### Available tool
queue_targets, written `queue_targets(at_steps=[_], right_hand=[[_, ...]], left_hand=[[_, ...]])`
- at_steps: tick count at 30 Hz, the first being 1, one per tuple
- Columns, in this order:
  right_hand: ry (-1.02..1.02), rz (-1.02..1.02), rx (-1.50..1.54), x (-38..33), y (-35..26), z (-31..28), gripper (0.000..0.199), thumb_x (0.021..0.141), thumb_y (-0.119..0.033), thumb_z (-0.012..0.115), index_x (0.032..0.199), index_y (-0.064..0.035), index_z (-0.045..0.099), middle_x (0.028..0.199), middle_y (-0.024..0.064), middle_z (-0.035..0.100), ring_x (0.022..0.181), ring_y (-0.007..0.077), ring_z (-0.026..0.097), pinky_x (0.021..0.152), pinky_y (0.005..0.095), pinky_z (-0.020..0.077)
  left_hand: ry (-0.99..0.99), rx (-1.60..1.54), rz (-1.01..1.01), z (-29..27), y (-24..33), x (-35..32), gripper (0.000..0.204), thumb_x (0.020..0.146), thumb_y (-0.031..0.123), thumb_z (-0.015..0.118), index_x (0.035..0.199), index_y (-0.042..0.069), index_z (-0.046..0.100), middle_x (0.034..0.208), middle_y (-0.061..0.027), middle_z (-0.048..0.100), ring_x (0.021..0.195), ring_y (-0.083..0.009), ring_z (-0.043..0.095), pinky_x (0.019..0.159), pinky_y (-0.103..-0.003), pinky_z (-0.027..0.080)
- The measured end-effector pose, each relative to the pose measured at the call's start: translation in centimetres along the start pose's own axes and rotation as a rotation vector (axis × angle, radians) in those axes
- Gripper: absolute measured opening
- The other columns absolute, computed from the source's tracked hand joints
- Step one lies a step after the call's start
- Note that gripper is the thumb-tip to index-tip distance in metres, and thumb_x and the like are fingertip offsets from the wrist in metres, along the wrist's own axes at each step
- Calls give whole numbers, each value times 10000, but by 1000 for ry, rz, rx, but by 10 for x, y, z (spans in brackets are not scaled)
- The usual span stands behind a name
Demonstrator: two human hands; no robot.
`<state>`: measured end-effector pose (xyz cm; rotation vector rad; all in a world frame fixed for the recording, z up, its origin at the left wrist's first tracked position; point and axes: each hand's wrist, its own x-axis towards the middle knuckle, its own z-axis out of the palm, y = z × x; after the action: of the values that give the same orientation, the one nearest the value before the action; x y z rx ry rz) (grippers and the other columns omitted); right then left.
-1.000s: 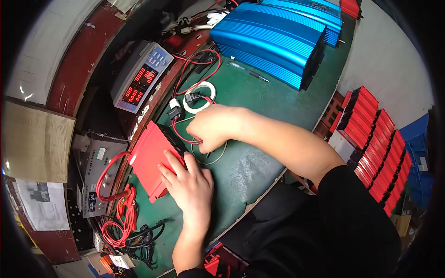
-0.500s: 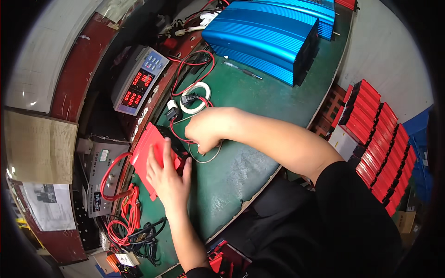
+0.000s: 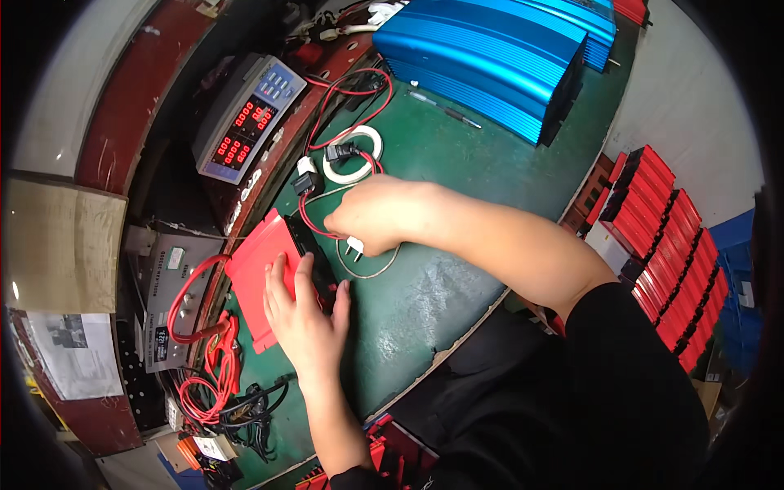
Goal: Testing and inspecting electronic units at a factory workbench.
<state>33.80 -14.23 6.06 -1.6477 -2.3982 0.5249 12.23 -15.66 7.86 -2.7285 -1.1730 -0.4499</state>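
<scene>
A red metal-cased box [image 3: 260,269] with a black end lies on the green bench. My left hand [image 3: 306,327] rests on the box with its fingers spread and its thumb by the black end. Just beyond that end, my right hand [image 3: 377,214] is closed around a white two-pin plug [image 3: 354,244]. The plug's metal pins point toward me, apart from the box. A thin pale cable loops on the bench under this hand, and red wires run up from it toward black connectors [image 3: 339,153].
A white tape ring [image 3: 376,147] lies beyond my right hand. A meter [image 3: 245,122] with red digits and a grey power supply [image 3: 175,294] stand left. Red clip leads [image 3: 222,359] sit nearby. Large blue finned cases [image 3: 482,61] and a pen [image 3: 445,109] lie farther back; stacked red cases [image 3: 661,253] stand right.
The plug's pins now show below my right hand, which has turned slightly. My left hand stays on the red box, its fingers a little nearer the black end. The whole view has shifted slightly.
</scene>
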Motion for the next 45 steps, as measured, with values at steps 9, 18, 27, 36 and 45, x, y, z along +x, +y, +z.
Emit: queue_targets(at_steps=[9, 18, 27, 36, 45], right_hand=[[-34, 52, -26, -1, 0, -3, 294, 716, -153, 712, 994, -74, 660, 884, 140, 708, 883, 334, 688, 761, 454, 542], [5, 60, 27, -5, -1, -5, 305, 714, -170, 722, 987, -69, 632, 853, 141, 690, 865, 345, 676, 744, 462, 528], [225, -111, 99, -5, -13, -6, 318, 724, -252, 725, 921, -35, 602, 860, 153, 666, 839, 355, 662, 735, 458, 522], [334, -11, 316, 6, -15, -1, 378, 805, -371, 705, 956, -47, 581, 741, 167, 671, 723, 363, 669, 663, 465, 510], [388, 256, 26, 10, -3, 8, 366, 795, -341, 703, 956, -30, 595, 785, 172, 688, 775, 364, 685, 703, 483, 536]], left_hand=[[55, 13, -24, 10, -3, 0, 639, 798, 236, 709, 1372, 64, 488, 1369, -188, 494, 1304, -391, 452, 1077, -496, 349], [67, 19, -31, 10, -5, -1, 648, 806, 252, 689, 1390, 64, 480, 1361, -184, 499, 1299, -378, 458, 1066, -498, 358], [73, 12, -33, 9, -7, -4, 667, 793, 242, 700, 1398, 75, 475, 1365, -179, 498, 1299, -383, 462, 1064, -495, 364], [28, -54, 40, 0, -20, -6, 716, 775, 330, 751, 1383, 57, 488, 1397, -189, 486, 1314, -383, 452, 1066, -507, 365], [75, -106, -73, 10, -16, -3, 619, 829, 321, 743, 1350, 51, 547, 1422, -228, 487, 1323, -446, 444, 1100, -534, 352]])
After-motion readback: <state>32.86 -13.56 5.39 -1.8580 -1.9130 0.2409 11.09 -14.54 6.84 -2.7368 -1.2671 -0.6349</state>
